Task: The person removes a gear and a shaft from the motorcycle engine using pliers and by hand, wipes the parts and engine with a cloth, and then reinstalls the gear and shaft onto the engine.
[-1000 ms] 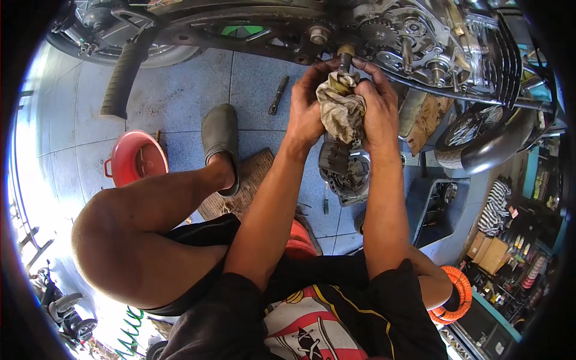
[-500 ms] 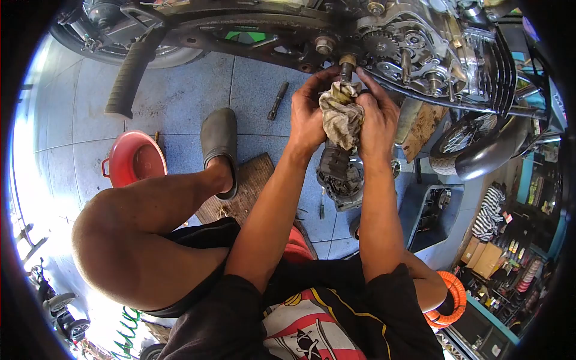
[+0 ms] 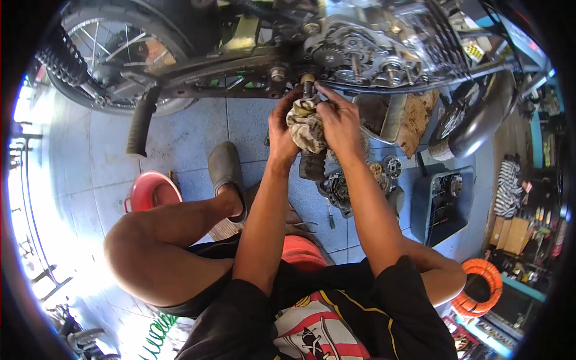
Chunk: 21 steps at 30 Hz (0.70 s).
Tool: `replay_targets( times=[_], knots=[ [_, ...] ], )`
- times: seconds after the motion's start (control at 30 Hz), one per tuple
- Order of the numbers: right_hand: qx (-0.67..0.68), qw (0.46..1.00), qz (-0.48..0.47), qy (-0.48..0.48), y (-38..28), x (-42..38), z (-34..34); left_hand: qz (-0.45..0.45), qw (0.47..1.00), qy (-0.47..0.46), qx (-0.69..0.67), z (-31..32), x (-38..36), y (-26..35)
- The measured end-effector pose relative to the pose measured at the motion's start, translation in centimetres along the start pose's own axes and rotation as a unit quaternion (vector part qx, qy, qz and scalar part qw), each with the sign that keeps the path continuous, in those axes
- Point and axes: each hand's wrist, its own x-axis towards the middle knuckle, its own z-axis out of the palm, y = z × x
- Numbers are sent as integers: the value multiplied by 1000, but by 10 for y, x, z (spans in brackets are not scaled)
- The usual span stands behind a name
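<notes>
A crumpled, stained cloth (image 3: 306,125) is pinched between my left hand (image 3: 283,131) and my right hand (image 3: 341,125). Both hands are closed around it, thumbs and fingers reaching up beside a metal shaft (image 3: 308,89) with a brass-coloured collar. That shaft sits at the lower edge of a motorcycle frame, left of an opened engine (image 3: 366,55) with visible gears. Below the cloth, a black ribbed rubber part (image 3: 312,166) is visible, its upper end hidden by the cloth.
Engine parts (image 3: 337,191) lie on the blue tiled floor under my forearms. A grey bin (image 3: 442,207) holding parts is at the right, near an orange coil (image 3: 478,288). A red basin (image 3: 157,193) stands at the left. The footpeg (image 3: 143,123) juts down at upper left.
The view has shifted, so the rear wheel shows more at the top left. Both hands still grip the cloth by the shaft, and the ribbed rubber part is more exposed below it.
</notes>
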Motion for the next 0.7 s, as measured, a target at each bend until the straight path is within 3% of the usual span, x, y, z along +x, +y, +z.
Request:
replay_targets(
  times=[0.07, 0.1, 0.13, 0.17, 0.2, 0.23, 0.27, 0.33, 0.37, 0.4, 0.43, 0.47, 0.53, 0.57, 0.6, 0.63, 0.67, 0.7],
  knots=[
    [-125, 990, -46, 54, -15, -8, -1, 17, 985, 25, 172, -5, 0, 5],
    [-118, 990, -49, 66, -20, -14, -2, 56, 963, 33, 262, 4, -4, 28],
    [-129, 981, -115, 89, -24, -20, -4, 63, 961, 23, 267, 3, -7, 32],
    [-141, 967, -179, 112, -28, -27, -5, 71, 932, 50, 351, -2, -10, 32],
    [-136, 967, -178, 124, -35, -36, -5, 78, 895, 76, 432, -4, -15, 34],
    [-108, 967, -168, 161, -42, -46, -5, 28, 945, 115, 305, 8, -23, 56],
    [-80, 964, -157, 199, -48, -53, -4, 20, 941, 124, 315, 6, -26, 66],
    [41, 970, -67, 232, -64, -64, 9, 14, 962, 47, 269, 31, -43, 114],
    [105, 961, -36, 253, -79, -68, 17, -8, 963, 66, 262, 30, -50, 116],
    [438, 874, -62, 202, -84, -71, 42, -30, 963, 85, 256, 28, -57, 120],
    [415, 895, -42, 156, -96, -80, 46, -83, 970, -3, 227, 35, -60, 146],
    [379, 922, 18, 81, -119, -88, 35, 83, 925, -12, 369, 2, -57, 135],
    [383, 919, -95, -10, -134, -106, 52, 35, 981, -27, 187, -11, -45, 167],
    [342, 931, -129, -1, -139, -116, 59, 159, 909, -16, 386, -12, -56, 175],
    [299, 940, -162, 8, -141, -125, 64, 276, 781, -9, 560, -9, -68, 185],
    [311, 937, -160, 16, -143, -134, 64, 377, 694, 19, 613, -19, -64, 187],
    [246, 941, -231, 20, -141, -144, 61, 123, 886, 102, 435, -33, -62, 202],
    [178, 938, -297, 25, -139, -153, 56, 173, 902, 144, 368, -56, -50, 196]
  ],
)
